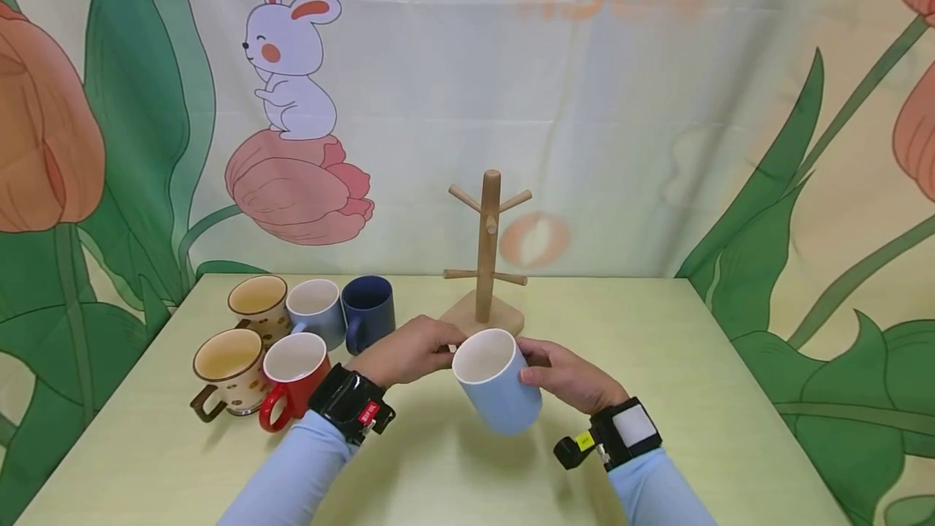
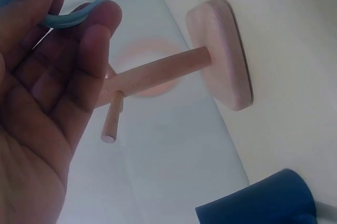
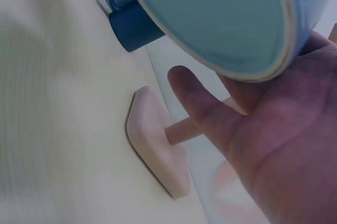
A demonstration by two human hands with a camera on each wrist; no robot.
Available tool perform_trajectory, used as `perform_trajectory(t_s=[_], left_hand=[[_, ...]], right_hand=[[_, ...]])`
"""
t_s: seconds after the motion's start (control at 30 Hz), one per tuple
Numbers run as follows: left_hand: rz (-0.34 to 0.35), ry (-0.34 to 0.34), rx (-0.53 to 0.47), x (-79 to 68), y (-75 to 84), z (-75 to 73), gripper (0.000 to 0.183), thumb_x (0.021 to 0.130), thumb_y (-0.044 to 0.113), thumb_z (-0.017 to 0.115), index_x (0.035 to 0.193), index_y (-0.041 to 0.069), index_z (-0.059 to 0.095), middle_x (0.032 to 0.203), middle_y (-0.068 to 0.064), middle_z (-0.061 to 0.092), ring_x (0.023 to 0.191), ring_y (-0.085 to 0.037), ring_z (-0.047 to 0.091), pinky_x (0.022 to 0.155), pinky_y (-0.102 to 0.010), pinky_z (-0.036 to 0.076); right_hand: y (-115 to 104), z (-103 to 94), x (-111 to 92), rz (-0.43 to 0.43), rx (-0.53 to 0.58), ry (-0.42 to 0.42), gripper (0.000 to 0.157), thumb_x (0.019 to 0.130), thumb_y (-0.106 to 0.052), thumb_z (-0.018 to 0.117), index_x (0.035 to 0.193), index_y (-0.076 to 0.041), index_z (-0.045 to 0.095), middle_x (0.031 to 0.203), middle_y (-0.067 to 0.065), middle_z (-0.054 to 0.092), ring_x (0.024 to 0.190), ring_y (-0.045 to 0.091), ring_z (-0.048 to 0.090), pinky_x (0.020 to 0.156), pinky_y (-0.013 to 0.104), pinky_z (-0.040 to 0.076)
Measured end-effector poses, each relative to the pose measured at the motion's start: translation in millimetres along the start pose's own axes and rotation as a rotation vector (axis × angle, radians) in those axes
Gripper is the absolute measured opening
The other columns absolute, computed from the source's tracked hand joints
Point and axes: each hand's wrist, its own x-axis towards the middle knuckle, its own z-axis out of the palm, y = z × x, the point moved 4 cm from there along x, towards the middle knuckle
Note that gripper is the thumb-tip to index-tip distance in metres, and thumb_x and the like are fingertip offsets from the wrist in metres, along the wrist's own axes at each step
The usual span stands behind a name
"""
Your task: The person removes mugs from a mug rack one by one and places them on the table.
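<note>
A light blue mug [image 1: 504,396] with a white inside is tilted above the table, its mouth turned up toward the left. Its right side is held by my right hand [image 1: 573,376], and the mug's pale underside [image 3: 216,18] faces the right wrist camera. My left hand [image 1: 412,351] pinches the mug's handle [image 2: 79,18] on the far side, which the mug hides in the head view. Behind both hands stands a wooden mug tree [image 1: 487,250] with several bare pegs on a flat base.
On the left of the table [image 1: 730,396] stand a dark blue mug [image 1: 368,311], a blue mug with a white inside [image 1: 317,319], a red mug [image 1: 295,380] and two spotted cream mugs, one in front [image 1: 230,376], one behind [image 1: 263,315]. A printed cloth [image 1: 621,144] hangs behind.
</note>
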Motion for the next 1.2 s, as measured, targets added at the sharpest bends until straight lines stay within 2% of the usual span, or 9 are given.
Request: perform_trajectory(t_s=[0.2, 0.37, 0.5, 0.63, 0.73, 0.8, 0.9, 1.03, 1.2], left_hand=[[-0.033, 0.012, -0.035, -11.4, -2.5, 2.1, 0.006, 0.092, 0.013, 0.071, 0.094, 0.017, 0.075, 0.077, 0.01, 0.065, 0.068, -0.006, 0.056, 0.061, -0.023, 0.049], [-0.17, 0.036, -0.071, -22.0, -6.2, 4.3, 0.005, 0.091, 0.013, 0.072, 0.094, 0.013, 0.075, 0.078, 0.0, 0.07, 0.063, -0.008, 0.06, 0.057, -0.025, 0.05], [-0.306, 0.098, -0.057, -31.1, -7.3, 4.8, 0.007, 0.091, 0.014, 0.073, 0.095, 0.008, 0.074, 0.078, -0.002, 0.069, 0.062, -0.009, 0.059, 0.057, -0.026, 0.05], [-0.431, 0.202, -0.043, -42.1, -7.8, 3.0, 0.008, 0.09, 0.014, 0.074, 0.09, 0.006, 0.073, 0.075, -0.001, 0.067, 0.061, -0.011, 0.059, 0.056, -0.028, 0.049], [-0.54, 0.274, -0.033, -54.0, -8.3, 1.9, 0.01, 0.09, 0.015, 0.074, 0.088, 0.005, 0.072, 0.071, -0.001, 0.065, 0.061, -0.014, 0.058, 0.056, -0.03, 0.048], [-0.619, 0.326, -0.035, -64.1, -8.3, 0.7, 0.013, 0.091, 0.016, 0.073, 0.09, 0.004, 0.071, 0.07, -0.001, 0.064, 0.061, -0.016, 0.057, 0.055, -0.031, 0.048], [-0.708, 0.408, -0.051, -79.8, -9.1, -1.6, 0.016, 0.091, 0.018, 0.073, 0.09, 0.002, 0.07, 0.07, -0.002, 0.064, 0.061, -0.017, 0.057, 0.054, -0.031, 0.048], [-0.775, 0.486, -0.055, -97.0, -13.0, -3.6, 0.02, 0.092, 0.018, 0.072, 0.085, 0.001, 0.066, 0.067, -0.004, 0.062, 0.06, -0.018, 0.057, 0.051, -0.031, 0.044], [-0.857, 0.504, -0.025, -113.1, -22.2, -1.1, 0.022, 0.092, 0.019, 0.07, 0.081, 0.0, 0.065, 0.063, -0.004, 0.06, 0.059, -0.02, 0.054, 0.05, -0.031, 0.04]], right_hand=[[3.4, -7.4, -1.8, -0.012, -0.047, 0.071, 0.072, 0.095, -0.035, 0.067, 0.146, 0.007, 0.039, 0.137, 0.017, 0.055, 0.126, 0.023, 0.05, 0.107, 0.044, 0.036], [5.2, -14.7, -0.2, 0.022, -0.112, 0.2, 0.055, 0.099, -0.023, 0.061, 0.146, 0.002, 0.044, 0.143, 0.016, 0.051, 0.132, 0.029, 0.048, 0.111, 0.054, 0.029], [7.6, -21.0, 1.9, 0.067, -0.194, 0.374, 0.056, 0.101, -0.034, 0.057, 0.147, -0.004, 0.044, 0.147, 0.015, 0.049, 0.135, 0.034, 0.046, 0.112, 0.057, 0.028], [7.1, -26.2, -0.7, 0.146, -0.472, 0.597, 0.069, 0.098, -0.055, 0.052, 0.147, -0.008, 0.045, 0.148, 0.015, 0.047, 0.135, 0.035, 0.044, 0.108, 0.057, 0.034], [3.5, -26.4, -3.5, 0.171, -0.748, 0.698, 0.071, 0.098, -0.057, 0.051, 0.145, -0.004, 0.047, 0.146, 0.02, 0.048, 0.134, 0.038, 0.045, 0.106, 0.058, 0.035], [1.0, -25.5, -4.3, 0.164, -0.886, 0.728, 0.069, 0.099, -0.053, 0.053, 0.143, -0.001, 0.048, 0.143, 0.023, 0.05, 0.132, 0.04, 0.046, 0.106, 0.059, 0.035], [-1.6, -24.9, -4.1, 0.152, -0.98, 0.751, 0.068, 0.099, -0.049, 0.056, 0.141, 0.003, 0.048, 0.14, 0.026, 0.051, 0.13, 0.042, 0.048, 0.105, 0.059, 0.035], [-2.1, -25.2, -4.5, 0.152, -0.976, 0.769, 0.069, 0.098, -0.048, 0.058, 0.142, 0.005, 0.047, 0.14, 0.027, 0.05, 0.13, 0.043, 0.047, 0.105, 0.059, 0.035], [0.8, -26.0, -5.4, 0.167, -0.944, 0.77, 0.07, 0.098, -0.048, 0.058, 0.143, 0.005, 0.045, 0.141, 0.028, 0.049, 0.131, 0.043, 0.046, 0.105, 0.058, 0.036]])
